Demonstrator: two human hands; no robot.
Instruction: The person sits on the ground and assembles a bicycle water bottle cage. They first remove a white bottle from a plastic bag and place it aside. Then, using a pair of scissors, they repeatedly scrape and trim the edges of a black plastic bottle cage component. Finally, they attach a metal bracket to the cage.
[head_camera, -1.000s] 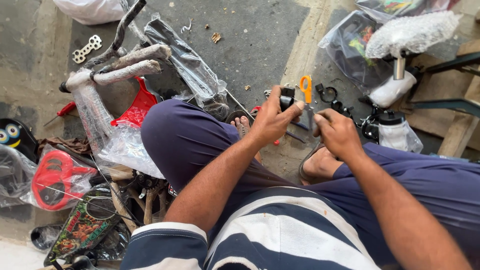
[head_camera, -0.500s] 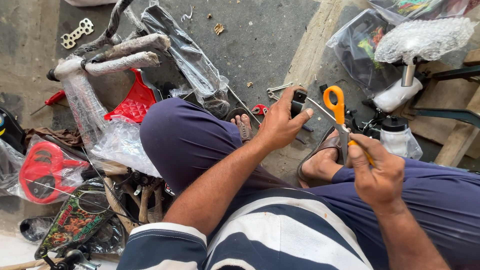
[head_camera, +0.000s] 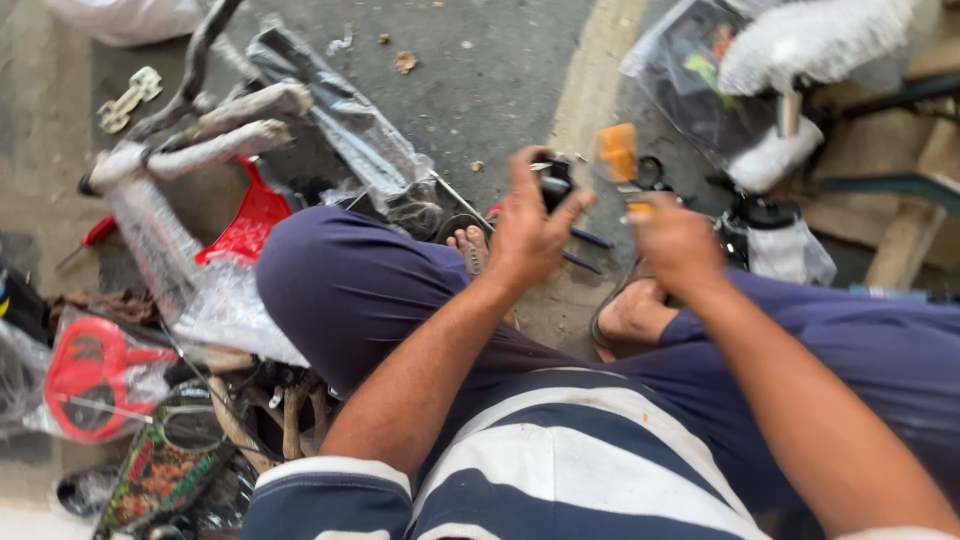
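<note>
Gripping a small black part (head_camera: 553, 183) at upper centre of the frame, the left hand (head_camera: 530, 232) is seen with fingers pinched around it; orange-handled scissors (head_camera: 620, 160) are clasped by the right hand (head_camera: 678, 238) beside it. A plastic-wrapped frame (head_camera: 190, 150) lies upper left on the floor (head_camera: 480, 70).

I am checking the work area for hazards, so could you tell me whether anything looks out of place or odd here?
Parts lie scattered on the ground rather than sorted: a plastic-wrapped frame on its side, a red wrapped piece beside it. The left hand holds a small black part; the right hand grips an orange-handled tool, which is blurred.
</note>
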